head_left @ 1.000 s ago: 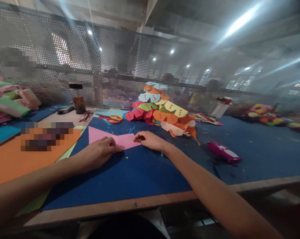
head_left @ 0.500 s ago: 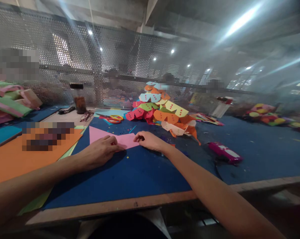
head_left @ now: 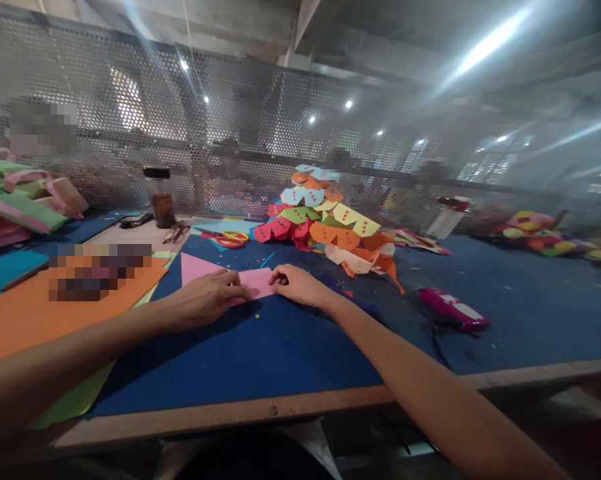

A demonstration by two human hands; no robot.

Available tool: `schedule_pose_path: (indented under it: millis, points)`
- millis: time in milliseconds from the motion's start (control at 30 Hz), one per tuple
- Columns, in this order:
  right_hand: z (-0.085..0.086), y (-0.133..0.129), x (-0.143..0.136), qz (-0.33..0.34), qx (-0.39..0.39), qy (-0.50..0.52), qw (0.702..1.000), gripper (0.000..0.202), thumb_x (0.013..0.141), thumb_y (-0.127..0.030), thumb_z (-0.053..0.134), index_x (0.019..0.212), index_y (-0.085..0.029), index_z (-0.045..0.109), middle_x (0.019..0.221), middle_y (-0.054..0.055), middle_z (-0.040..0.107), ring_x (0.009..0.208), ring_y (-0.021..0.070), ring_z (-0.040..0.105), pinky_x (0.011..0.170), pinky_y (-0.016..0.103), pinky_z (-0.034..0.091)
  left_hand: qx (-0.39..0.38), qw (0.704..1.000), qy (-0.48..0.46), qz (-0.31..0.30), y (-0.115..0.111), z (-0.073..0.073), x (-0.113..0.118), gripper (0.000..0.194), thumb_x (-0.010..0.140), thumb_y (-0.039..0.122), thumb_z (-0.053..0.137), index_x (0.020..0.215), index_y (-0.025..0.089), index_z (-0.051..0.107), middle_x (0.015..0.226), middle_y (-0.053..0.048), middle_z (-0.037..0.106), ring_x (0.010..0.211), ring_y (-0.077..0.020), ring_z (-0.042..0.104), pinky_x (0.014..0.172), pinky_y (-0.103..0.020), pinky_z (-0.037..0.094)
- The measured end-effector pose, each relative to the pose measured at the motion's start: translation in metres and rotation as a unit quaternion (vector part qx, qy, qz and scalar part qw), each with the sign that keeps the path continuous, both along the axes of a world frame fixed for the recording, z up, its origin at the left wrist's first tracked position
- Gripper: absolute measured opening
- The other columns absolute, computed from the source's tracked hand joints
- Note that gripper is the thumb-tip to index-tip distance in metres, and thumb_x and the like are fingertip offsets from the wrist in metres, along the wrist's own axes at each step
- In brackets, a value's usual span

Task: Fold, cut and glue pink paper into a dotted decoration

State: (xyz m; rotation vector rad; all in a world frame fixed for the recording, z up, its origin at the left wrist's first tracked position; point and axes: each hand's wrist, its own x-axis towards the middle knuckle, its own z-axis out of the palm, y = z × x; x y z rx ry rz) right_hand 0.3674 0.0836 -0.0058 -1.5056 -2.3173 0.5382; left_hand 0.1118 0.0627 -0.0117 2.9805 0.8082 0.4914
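Note:
A sheet of pink paper [head_left: 254, 281] lies on the blue table top, with a pointed corner standing out on its left side and a narrower part to the right. Across its middle lies my left hand [head_left: 211, 297], palm down, fingers bent and tips pressed onto the paper's near edge. My right hand [head_left: 296, 285] pinches the right end between thumb and fingers. Beyond the paper lie scissors [head_left: 234, 236] with yellow and red handles. Part of the paper is hidden under my left hand.
A tall pile of coloured cut-paper pieces [head_left: 330, 223] stands behind my hands. At right lies a magenta device [head_left: 453, 309] with a cord. Orange sheets [head_left: 110, 307] lie at left, near a dark-lidded jar [head_left: 161, 200]. A perforated screen [head_left: 250, 100] runs behind, with people beyond.
My left hand's fingers have shifted slightly and extended along the pink paper's near edge. My right hand keeps its pinch at the right end. The camera view has moved slightly.

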Motion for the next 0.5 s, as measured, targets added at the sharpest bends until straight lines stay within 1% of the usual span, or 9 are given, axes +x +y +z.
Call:
schedule_pose_path:
  millis: [100,233,333,500]
  points:
    - [0.0,-0.001,0.0,-0.002,0.007,0.001,1.0,0.012,0.095,-0.026,0.068,0.097,-0.015,0.067,0.095,0.003,0.07,0.087,0.0176,0.068,0.083,0.038,0.056,-0.007,1.0,-0.004,-0.006,0.0,0.002,-0.004,0.037,0.102,0.014,0.04,0.12,0.026,0.071,0.106,-0.007,0.067,0.099,-0.0184,0.064,0.088,-0.032,0.052]
    - [-0.001,0.0,0.001,-0.001,0.01,0.0,1.0,0.011,0.095,-0.026,0.069,0.097,-0.014,0.068,0.098,0.003,0.07,0.088,0.0176,0.068,0.083,0.038,0.056,-0.014,1.0,-0.009,-0.007,0.001,-0.002,-0.011,0.041,0.099,0.01,0.039,0.12,0.026,0.071,0.112,-0.007,0.068,0.105,-0.0189,0.065,0.093,-0.034,0.052]
    - [-0.003,0.001,0.001,0.002,0.009,-0.002,1.0,0.014,0.096,-0.028,0.068,0.098,-0.014,0.067,0.099,0.003,0.07,0.088,0.0178,0.068,0.083,0.038,0.057,-0.014,1.0,-0.008,-0.006,0.001,-0.004,-0.016,0.04,0.097,0.009,0.041,0.116,0.026,0.071,0.115,-0.006,0.069,0.107,-0.0193,0.066,0.093,-0.034,0.052]
    - [-0.004,0.002,0.002,0.004,0.012,-0.002,1.0,0.014,0.096,-0.029,0.067,0.098,-0.015,0.068,0.099,0.003,0.07,0.089,0.0179,0.068,0.084,0.039,0.057,-0.01,1.0,-0.002,-0.008,0.002,-0.005,-0.024,0.042,0.09,0.004,0.043,0.109,0.026,0.073,0.114,-0.004,0.071,0.106,-0.0193,0.067,0.092,-0.033,0.052]
